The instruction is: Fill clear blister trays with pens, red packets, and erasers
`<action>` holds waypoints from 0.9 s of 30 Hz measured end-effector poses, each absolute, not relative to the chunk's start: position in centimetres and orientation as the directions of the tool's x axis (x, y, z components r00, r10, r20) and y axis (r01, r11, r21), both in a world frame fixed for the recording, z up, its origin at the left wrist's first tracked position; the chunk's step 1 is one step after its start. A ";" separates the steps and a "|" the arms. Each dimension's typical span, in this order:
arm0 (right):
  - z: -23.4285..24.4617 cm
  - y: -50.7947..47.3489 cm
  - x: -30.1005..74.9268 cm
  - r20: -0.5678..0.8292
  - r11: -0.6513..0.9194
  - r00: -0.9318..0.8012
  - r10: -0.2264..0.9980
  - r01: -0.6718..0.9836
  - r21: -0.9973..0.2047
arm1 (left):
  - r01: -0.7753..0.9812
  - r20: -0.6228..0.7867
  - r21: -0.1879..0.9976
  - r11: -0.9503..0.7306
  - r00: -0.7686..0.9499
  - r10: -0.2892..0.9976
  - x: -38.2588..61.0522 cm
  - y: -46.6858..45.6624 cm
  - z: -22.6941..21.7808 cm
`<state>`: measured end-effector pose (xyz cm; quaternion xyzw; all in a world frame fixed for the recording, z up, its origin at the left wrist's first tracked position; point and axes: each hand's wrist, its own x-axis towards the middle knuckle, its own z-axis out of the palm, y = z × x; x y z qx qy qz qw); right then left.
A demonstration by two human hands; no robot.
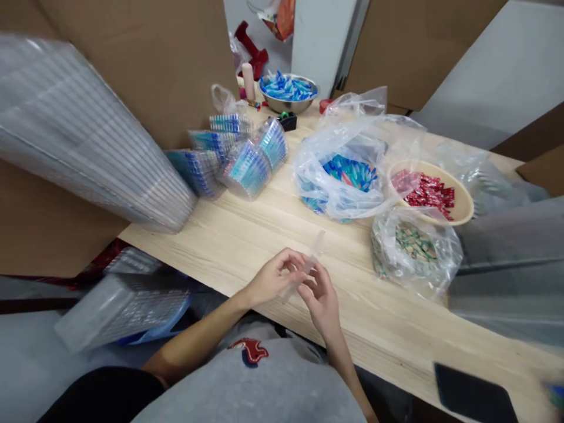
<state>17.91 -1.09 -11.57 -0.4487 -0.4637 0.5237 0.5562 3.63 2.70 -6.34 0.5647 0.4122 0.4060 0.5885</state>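
Observation:
A narrow translucent plastic piece (315,247) is held at a slant over the front of the table, between my two hands. My left hand (277,276) pinches it from the left with thumb and forefinger. On the other side, the fingers and thumb of my right hand (321,296) are curled against it. Its lower end, near my palms, is partly covered by my fingers, and its exact kind is unclear. Beyond my right hand sits a clear bag of small green-and-tan packets (416,242). Farther back is an opened plastic bag of blue pieces (350,173).
A cream bowl (467,202) contains red packets. Stacked clear trays with blue contents (249,167) stand at the back left, near a metal bowl (291,106) of blue pieces. A tall stack of clear plastic (101,135) leans at left. A dark phone-like slab (473,393) lies front right.

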 end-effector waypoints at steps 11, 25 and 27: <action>-9.0 -2.0 17.3 0.195 0.213 0.186 0.963 -0.082 -0.974 | -0.085 -0.009 0.995 0.045 0.380 0.925 3.4 1.6 -4.4; -7.7 -1.1 18.1 0.137 0.137 0.002 0.991 -0.067 -0.988 | -0.085 -0.046 0.993 0.077 0.316 0.948 3.0 1.5 -5.1; -7.5 -1.1 18.1 0.137 0.137 0.004 0.991 -0.064 -0.989 | -0.077 -0.053 0.994 0.082 0.323 0.945 3.0 1.5 -4.9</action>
